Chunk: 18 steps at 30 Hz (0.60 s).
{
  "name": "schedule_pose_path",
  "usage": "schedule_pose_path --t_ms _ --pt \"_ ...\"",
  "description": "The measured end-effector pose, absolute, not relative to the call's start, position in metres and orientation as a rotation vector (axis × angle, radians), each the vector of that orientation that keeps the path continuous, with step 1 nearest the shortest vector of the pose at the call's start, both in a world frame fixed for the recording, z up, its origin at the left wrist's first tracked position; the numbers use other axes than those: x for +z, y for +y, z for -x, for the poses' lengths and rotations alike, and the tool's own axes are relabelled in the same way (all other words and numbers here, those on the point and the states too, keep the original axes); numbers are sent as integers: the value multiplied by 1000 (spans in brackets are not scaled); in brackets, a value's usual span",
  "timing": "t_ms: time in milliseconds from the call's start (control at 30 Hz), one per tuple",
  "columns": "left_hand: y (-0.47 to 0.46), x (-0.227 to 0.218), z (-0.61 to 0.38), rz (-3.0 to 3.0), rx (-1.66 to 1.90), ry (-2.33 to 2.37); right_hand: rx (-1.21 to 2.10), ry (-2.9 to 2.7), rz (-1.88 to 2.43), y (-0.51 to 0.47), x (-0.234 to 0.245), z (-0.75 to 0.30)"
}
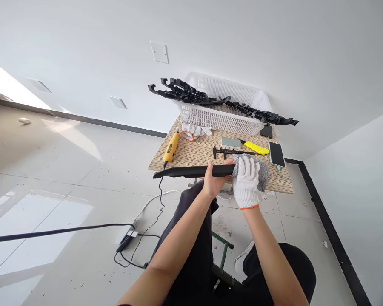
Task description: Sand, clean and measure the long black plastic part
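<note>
A long black plastic part [191,171] lies level across the table's front edge. My bare left hand [214,182] grips it near the middle, thumb in front and fingers behind. In a white knitted glove with an orange cuff, my right hand [246,180] presses a grey cloth [263,175] around the part's right end, which the cloth hides. Just beyond the part lie a black caliper [231,152], a yellow utility knife [255,147] and a grey-green rectangular block [230,143].
A white plastic basket [221,120] full of black parts [188,92] stands at the table's back. On the wooden table [198,154] are a yellow rotary tool [171,148], a spare glove [196,130] and a phone [276,154]. A power strip [126,239] and cables lie on the floor.
</note>
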<state>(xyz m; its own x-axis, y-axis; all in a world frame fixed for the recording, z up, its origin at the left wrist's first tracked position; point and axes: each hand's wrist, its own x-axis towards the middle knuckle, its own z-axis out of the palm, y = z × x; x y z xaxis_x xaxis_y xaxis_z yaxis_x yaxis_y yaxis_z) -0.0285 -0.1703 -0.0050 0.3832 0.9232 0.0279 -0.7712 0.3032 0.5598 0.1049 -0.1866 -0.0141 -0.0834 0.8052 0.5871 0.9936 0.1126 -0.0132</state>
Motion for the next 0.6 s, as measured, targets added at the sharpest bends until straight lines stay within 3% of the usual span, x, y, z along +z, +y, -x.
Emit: schedule_pose_path --t_ms 400,600 --pt "-174 -12 22 -809 949 444 -287 -1812 1917 -188 2 -154" --pt "-169 -5 33 -563 1075 392 -335 -1835 1904 -189 2 -159"
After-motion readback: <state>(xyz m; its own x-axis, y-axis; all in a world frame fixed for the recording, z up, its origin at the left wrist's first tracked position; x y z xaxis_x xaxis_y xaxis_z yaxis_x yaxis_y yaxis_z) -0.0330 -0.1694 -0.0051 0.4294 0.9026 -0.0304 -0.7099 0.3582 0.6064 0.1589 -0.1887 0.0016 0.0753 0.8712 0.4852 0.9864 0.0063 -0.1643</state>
